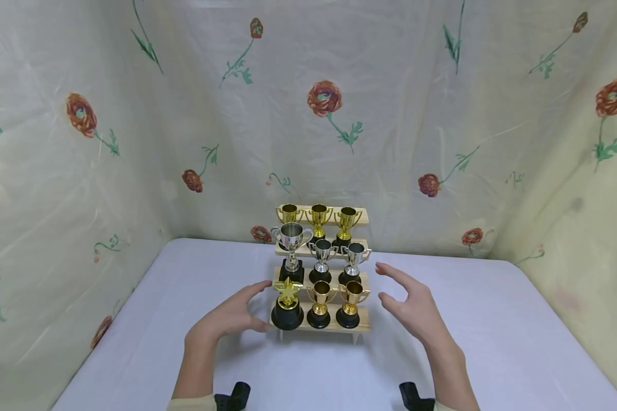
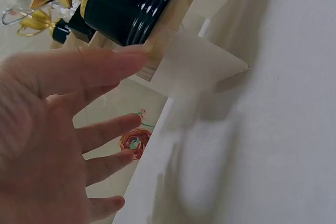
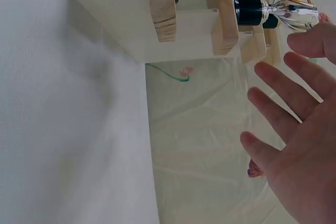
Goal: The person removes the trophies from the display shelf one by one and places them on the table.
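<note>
A stepped wooden stand [image 1: 364, 319] with white side panels carries rows of small trophies. On its lowest step are a gold star trophy [image 1: 288, 294] with a round black base and two gold cups, one being the right-hand gold cup [image 1: 352, 294]. Behind them stand a larger silver cup [image 1: 291, 234] and two smaller silver cups; gold cups [image 1: 319, 214] line the back. My left hand [image 1: 226, 315] is at the stand's left end, thumb near the star trophy's base; whether it touches the wood I cannot tell. Fingers spread, my right hand [image 1: 416, 308] hovers apart from the right end.
A white-covered table [image 1: 493, 342] lies under the stand. Flowered cloth [image 1: 380, 142] hangs behind it and at both sides. Black wrist straps with camera mounts [image 1: 233, 397] sit on both wrists.
</note>
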Demonstrator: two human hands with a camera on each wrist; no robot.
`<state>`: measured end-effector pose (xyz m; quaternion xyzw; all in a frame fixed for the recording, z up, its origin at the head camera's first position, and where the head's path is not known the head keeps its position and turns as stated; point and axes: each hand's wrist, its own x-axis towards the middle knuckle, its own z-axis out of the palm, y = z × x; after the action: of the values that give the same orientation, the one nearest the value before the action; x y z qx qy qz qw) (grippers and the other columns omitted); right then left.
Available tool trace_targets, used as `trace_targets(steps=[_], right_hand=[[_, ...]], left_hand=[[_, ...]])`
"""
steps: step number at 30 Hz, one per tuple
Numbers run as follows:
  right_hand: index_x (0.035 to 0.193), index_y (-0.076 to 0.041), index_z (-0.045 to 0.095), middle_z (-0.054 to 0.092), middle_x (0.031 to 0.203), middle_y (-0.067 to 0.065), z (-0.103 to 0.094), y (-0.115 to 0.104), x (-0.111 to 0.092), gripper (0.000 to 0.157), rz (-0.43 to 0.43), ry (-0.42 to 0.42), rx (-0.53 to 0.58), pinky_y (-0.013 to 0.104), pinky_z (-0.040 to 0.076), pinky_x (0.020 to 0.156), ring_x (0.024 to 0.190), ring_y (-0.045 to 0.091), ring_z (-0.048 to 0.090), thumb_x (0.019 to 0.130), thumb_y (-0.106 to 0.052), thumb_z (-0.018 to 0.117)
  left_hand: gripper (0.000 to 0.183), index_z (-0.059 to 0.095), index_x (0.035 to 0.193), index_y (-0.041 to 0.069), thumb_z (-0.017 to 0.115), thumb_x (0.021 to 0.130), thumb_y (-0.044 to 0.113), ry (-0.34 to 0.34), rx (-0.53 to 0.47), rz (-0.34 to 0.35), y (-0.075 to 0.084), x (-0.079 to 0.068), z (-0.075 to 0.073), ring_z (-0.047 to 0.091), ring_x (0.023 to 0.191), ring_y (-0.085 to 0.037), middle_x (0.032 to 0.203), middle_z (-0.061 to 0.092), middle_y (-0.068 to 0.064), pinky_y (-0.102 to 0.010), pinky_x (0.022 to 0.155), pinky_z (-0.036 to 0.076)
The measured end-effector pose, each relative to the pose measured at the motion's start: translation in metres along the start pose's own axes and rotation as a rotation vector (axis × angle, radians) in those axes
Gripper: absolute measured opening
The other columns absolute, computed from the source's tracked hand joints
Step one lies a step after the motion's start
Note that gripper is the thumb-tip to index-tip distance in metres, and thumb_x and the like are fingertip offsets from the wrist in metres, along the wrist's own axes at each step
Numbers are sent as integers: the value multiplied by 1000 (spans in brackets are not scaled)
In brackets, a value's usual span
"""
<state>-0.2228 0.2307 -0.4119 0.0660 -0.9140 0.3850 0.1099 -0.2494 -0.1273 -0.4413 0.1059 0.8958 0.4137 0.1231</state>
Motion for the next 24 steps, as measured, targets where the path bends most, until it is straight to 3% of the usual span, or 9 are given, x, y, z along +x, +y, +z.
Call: trace_targets(steps=[9,18,24], right_hand=[[138,-21,58,69,126,6,-2,-3,-1,53,-36,-41,66,66,31,109,136,33,49,87,-10,67],[129,-16,65,74,113,2,-2,-3,0,41,-126,-63,148,62,35,108,127,30,57,88,-10,70],[124,-13,67,75,108,2,-1,-4,-1,37,-133,-53,169,61,39,106,120,25,60,87,-10,72]], left_hand=[[97,41,151,17,89,68,26,-29,-9,60,2,-2,-2,31,148,-37,158,39,-10,-59,117,25],[98,41,151,14,90,67,26,-38,-6,58,0,2,1,31,149,-35,158,40,-9,-57,118,25],[100,41,151,14,91,65,26,-47,-24,48,-1,3,4,31,149,-35,157,41,-9,-57,118,24]])
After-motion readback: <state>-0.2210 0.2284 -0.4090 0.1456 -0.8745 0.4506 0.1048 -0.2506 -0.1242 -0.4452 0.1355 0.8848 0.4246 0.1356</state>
